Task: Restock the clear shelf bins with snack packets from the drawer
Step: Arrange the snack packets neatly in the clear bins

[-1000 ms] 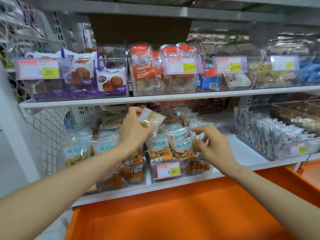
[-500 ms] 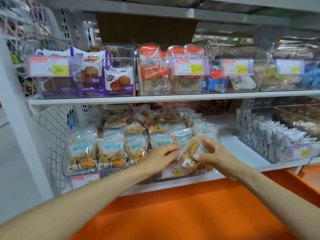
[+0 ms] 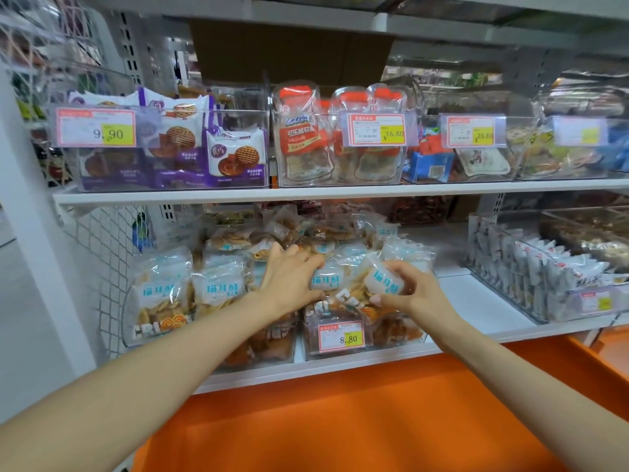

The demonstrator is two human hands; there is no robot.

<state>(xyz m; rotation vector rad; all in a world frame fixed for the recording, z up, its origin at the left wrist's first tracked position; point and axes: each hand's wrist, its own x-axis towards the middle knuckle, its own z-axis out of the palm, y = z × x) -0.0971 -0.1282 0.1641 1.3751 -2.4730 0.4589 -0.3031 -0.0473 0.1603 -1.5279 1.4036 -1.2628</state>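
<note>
Both bare arms reach up from the bottom of the frame to the lower white shelf (image 3: 476,301) at centre. The left hand (image 3: 292,279) lies over a clear plastic snack packet (image 3: 323,282) with a pale blue label. Its fingers are curled across the top and the thumb is tucked under the lower edge, so it grips the packet. Just right of it, the right hand (image 3: 406,294) holds a second packet (image 3: 384,282) of the same kind, tilted, with fingers curled over it and thumb pressed in from below.

Both packets are at the top of the heap in a clear plastic bin (image 3: 394,338), which carries a pink and yellow price tag (image 3: 341,338) reading 8.80. Left of it, a neighbouring clear bin (image 3: 143,330) holds more of the same packets of golden swirled crisps, standing upright.

Below the shelf, across the bottom of the frame, lies the orange drawer (image 3: 340,420). At centre right a long clear tray (image 3: 578,311) holds rows of white sachets. On the upper shelf (image 3: 340,192) there are purple biscuit packets (image 3: 236,158) in clear bins at left and red-topped pouches (image 3: 299,137) at centre.
</note>
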